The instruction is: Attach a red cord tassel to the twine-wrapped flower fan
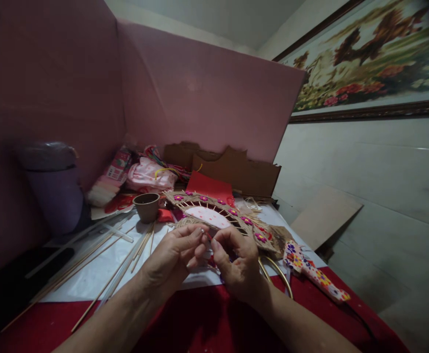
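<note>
My left hand [175, 252] and my right hand [239, 262] are raised close together over the front of the table, thumbs and fingers pinched. Something small and red [210, 236] shows between the fingertips; its kind is too small to tell. A tiny shiny spot sits at the left thumb tip. Just behind the hands lies an arched, fan-like craft piece [246, 221] with a burlap band, purple-pink flowers, thin stick ribs and a pale dotted centre. The hands hide its lower part. Gold ring handles [286, 279] lie beside my right wrist.
A flower-patterned tool with a cord, resembling a glue gun [317, 274], lies at right. Thin wooden sticks [100, 257] spread across the left. Behind them stand a brown cup [146, 208] and a purple container [56, 191]. Red sheet [209, 187] and cardboard [236, 169] sit at the back.
</note>
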Motion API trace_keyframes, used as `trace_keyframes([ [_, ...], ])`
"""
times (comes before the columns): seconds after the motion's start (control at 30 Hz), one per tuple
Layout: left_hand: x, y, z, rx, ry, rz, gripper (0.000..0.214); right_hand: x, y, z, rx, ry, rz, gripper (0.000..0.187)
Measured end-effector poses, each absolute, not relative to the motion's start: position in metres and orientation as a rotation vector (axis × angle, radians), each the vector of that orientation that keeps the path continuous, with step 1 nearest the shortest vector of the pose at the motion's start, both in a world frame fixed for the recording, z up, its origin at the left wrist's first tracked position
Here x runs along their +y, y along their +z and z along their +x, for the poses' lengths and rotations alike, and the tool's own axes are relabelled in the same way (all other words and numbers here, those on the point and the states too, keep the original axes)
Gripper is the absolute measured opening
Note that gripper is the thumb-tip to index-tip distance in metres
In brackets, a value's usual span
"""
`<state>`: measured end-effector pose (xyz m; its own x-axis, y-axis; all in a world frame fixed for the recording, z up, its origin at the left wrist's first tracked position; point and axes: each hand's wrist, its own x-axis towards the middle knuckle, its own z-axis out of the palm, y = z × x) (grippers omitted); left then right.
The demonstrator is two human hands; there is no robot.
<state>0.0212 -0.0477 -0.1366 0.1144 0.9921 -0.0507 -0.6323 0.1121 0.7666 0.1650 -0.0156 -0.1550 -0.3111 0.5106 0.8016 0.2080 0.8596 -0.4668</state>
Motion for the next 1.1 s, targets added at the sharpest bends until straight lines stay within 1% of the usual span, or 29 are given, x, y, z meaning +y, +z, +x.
trace_keyframes([
  [0.27,-0.0496,-0.1316,0.0225,0.688,1.353,0.609,0.014,-0.0159,-0.1545,0.1647,-1.886,0.331,-0.529,0.012],
  [0.4,-0.048,-0.1343,0.0235,0.643,1.34,0.726,0.002,-0.0164,-0.1543,0.165,-1.879,0.339,-0.531,0.011],
  [0.57,-0.0466,-0.1366,0.0239,0.585,1.288,0.765,0.009,-0.0172,-0.1531,0.1655,-1.884,0.342,-0.532,0.011],
  [0.93,-0.0473,-0.1364,0.0222,0.642,1.306,0.729,0.002,-0.0175,-0.1523,0.1654,-1.882,0.317,-0.528,0.011],
  [1.1,-0.0477,-0.1364,0.0224,0.651,1.319,0.681,0.01,-0.0167,-0.1531,0.1655,-1.872,0.306,-0.523,0.011],
])
